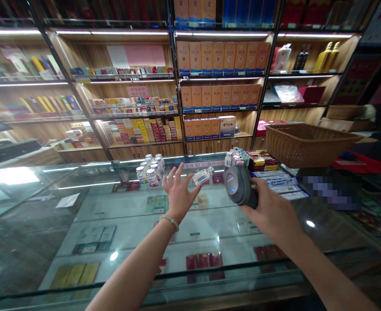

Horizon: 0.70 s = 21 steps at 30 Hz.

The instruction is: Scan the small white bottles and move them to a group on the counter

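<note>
Between the thumb and index finger of my left hand [179, 193] is a small clear bottle [202, 177], tilted, with a printed label facing me. The other fingers of that hand are spread. My right hand [270, 209] is wrapped round a dark grey handheld scanner [237, 185], which shows a small blue light and points toward the bottle without touching it. Both hands are above the glass counter [128, 229]. Left of my left hand, several similar small bottles [151, 169] stand grouped on the glass.
At the counter's far side stand more small bottles [232, 157], red and yellow packets [263, 160] and blue-white packets [279, 183]. A wicker basket [307, 144] is at the right. Shelves of boxes [222, 58] fill the back, and packs lie under the glass.
</note>
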Each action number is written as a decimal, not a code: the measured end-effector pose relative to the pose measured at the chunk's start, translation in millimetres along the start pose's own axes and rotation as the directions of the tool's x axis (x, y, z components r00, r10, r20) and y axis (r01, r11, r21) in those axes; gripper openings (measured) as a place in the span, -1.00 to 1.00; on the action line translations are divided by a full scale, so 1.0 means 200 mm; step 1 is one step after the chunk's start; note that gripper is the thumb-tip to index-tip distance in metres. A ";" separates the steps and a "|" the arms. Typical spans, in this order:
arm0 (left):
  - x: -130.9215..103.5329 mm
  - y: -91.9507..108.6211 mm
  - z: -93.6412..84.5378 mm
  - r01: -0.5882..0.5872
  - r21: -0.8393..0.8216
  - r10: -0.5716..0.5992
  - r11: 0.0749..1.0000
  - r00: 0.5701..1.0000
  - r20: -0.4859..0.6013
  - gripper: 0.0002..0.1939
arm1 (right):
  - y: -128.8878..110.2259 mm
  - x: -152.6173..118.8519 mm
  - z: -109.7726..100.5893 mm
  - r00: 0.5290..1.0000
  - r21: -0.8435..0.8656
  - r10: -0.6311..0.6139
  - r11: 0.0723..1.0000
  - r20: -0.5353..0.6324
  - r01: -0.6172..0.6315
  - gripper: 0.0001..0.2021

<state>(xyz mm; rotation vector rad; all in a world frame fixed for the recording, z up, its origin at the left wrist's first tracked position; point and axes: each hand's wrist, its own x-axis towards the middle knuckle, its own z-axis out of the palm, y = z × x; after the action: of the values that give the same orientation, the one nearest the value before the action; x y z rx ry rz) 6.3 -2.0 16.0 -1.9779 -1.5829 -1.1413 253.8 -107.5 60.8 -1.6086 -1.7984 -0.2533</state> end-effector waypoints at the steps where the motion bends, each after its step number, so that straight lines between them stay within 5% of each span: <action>1: 0.00 0.00 0.00 0.003 0.001 -0.003 1.000 1.000 -0.004 -0.66 | 0.03 0.03 0.01 0.999 -0.055 -0.031 0.998 -0.026 0.030 -0.58; 9: 0.00 -0.01 0.02 0.017 0.005 -0.017 1.000 1.000 -0.017 -0.66 | 0.23 0.23 0.17 0.984 -0.240 -0.170 0.954 0.055 0.178 -0.52; 21: 0.00 -0.01 0.02 0.030 -0.006 -0.030 1.000 1.000 0.008 -0.65 | 0.26 0.22 0.38 0.951 -0.266 -0.147 0.938 0.273 0.221 -0.64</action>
<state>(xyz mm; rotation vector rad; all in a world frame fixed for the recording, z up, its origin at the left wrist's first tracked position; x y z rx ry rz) 5.3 1.5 13.4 -1.9710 -1.6204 -1.1525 276.1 -18.1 15.5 -1.7345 -2.1961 -0.4404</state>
